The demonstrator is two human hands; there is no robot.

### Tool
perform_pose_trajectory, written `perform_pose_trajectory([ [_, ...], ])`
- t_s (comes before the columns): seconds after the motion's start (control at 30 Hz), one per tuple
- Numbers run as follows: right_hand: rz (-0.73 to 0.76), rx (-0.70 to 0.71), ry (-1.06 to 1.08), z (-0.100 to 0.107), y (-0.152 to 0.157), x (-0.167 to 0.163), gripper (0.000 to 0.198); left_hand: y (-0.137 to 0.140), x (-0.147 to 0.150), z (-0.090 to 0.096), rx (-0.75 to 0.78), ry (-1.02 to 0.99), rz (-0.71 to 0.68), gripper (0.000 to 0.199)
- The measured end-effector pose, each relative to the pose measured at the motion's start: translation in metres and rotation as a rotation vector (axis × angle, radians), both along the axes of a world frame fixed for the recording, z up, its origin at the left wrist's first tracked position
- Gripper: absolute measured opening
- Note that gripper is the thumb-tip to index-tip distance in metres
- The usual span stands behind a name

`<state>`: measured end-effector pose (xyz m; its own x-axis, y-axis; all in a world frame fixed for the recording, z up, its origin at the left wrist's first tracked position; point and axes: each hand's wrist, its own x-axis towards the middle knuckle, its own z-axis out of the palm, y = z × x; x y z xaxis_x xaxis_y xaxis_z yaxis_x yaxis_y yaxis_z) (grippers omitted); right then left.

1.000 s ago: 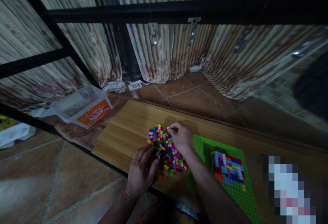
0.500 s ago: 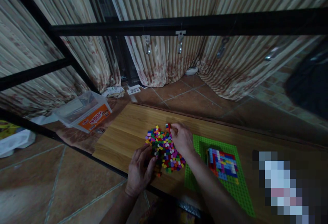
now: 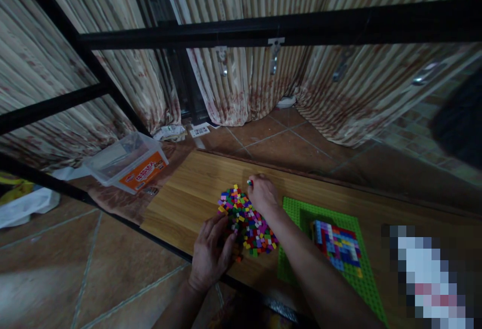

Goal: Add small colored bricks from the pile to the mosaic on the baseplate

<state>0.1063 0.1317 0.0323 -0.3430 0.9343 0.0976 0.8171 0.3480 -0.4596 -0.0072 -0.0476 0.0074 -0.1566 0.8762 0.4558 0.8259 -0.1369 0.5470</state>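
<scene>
A pile of small multicoloured bricks (image 3: 246, 221) lies on a wooden board (image 3: 188, 193). My left hand (image 3: 211, 253) rests at the pile's near-left edge, fingers spread and touching the bricks. My right hand (image 3: 263, 194) is at the pile's far edge, its fingertips pinched on a small brick (image 3: 249, 182). To the right lies a green baseplate (image 3: 301, 216) carrying a partly built patch of coloured bricks (image 3: 339, 248).
A clear plastic box with an orange label (image 3: 130, 160) stands on the floor at the left. Black metal frame bars (image 3: 263, 25) cross above. Striped curtains (image 3: 244, 83) hang behind, over a tiled floor. A blurred patch (image 3: 429, 279) sits at the lower right.
My right hand has shifted slightly along the pile's far edge and now pinches a small brick. My left hand stays at the near edge. The camera view wobbled a little.
</scene>
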Motion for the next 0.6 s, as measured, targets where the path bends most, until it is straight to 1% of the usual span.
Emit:
perform_pose_trajectory([
  [0.07, -0.020, 0.006, 0.046, 0.004, -0.006, 0.005, 0.026, 0.000, -0.001, 0.000, 0.008, -0.019, 0.004, 0.031],
  [0.1, -0.034, -0.009, 0.121, 0.006, -0.011, 0.008, 0.027, -0.001, -0.002, 0.001, 0.012, -0.038, 0.009, 0.030],
  [0.13, -0.051, -0.047, 0.242, 0.008, -0.018, 0.012, 0.027, -0.001, -0.002, 0.002, 0.018, -0.064, 0.017, 0.030],
  [0.17, -0.071, -0.113, 0.412, 0.010, -0.027, 0.017, 0.026, -0.003, -0.003, 0.003, 0.021, -0.098, 0.025, 0.030],
  [0.23, -0.105, -0.336, 0.822, 0.013, -0.051, 0.028, 0.026, -0.005, -0.001, 0.009, 0.026, -0.191, 0.049, 0.031],
  [0.27, -0.120, -0.463, 0.989, 0.014, -0.064, 0.034, 0.029, -0.006, 0.002, 0.012, 0.022, -0.251, 0.064, 0.031],
  [0.33, -0.162, -0.664, 1.231, 0.015, -0.090, 0.045, 0.034, -0.006, 0.011, 0.021, -0.012, -0.412, 0.096, 0.032],
  [0.37, -0.186, -0.727, 1.319, 0.016, -0.101, 0.049, 0.033, -0.004, 0.018, 0.026, -0.042, -0.516, 0.107, 0.032],
  [0.43, -0.211, -0.794, 1.429, 0.016, -0.119, 0.056, 0.029, 0.000, 0.034, 0.035, -0.140, -0.755, 0.075, 0.034],
  [0.5, -0.220, -0.793, 1.456, 0.016, -0.130, 0.061, 0.028, 0.006, 0.049, 0.042, -0.254, -0.949, -0.017, 0.034],
  [0.57, -0.225, -0.758, 1.413, 0.017, -0.135, 0.066, 0.028, 0.009, 0.060, 0.047, -0.321, -1.062, -0.085, 0.031],
  [0.6, -0.228, -0.728, 1.379, 0.017, -0.136, 0.068, 0.029, 0.010, 0.064, 0.048, -0.334, -1.093, -0.097, 0.030],
])
